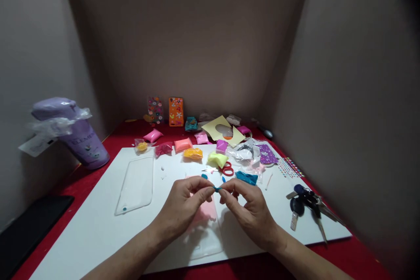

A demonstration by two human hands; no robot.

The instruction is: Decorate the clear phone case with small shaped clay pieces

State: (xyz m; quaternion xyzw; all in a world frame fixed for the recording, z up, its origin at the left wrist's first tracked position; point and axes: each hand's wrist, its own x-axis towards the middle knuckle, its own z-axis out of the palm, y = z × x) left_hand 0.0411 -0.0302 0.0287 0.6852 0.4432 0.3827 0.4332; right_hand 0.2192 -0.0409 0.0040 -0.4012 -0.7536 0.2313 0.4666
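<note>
Between the fingertips of my left hand [187, 203] and my right hand [247, 210] is a small piece of blue clay [217, 189], pinched from both sides. Beneath my hands lies a clear phone case [206, 245] partly covered with pink clay [208, 212]. Just beyond my fingers are two small blue bits, a round one [204, 176] and a longer one [223, 180]. A blue clay packet [246, 178] rests past my right hand, close to red-handled scissors [227, 169]. My hands hide part of the pink clay.
Another clear case [136, 183] lies left on the white board [95, 214]. Keys [306, 201] sit at right, near a cotton swab [269, 181] and bead sheet [288, 167]. Clay packets [193, 154] line the back. A purple bottle [77, 135] stands left, above a black object [36, 218].
</note>
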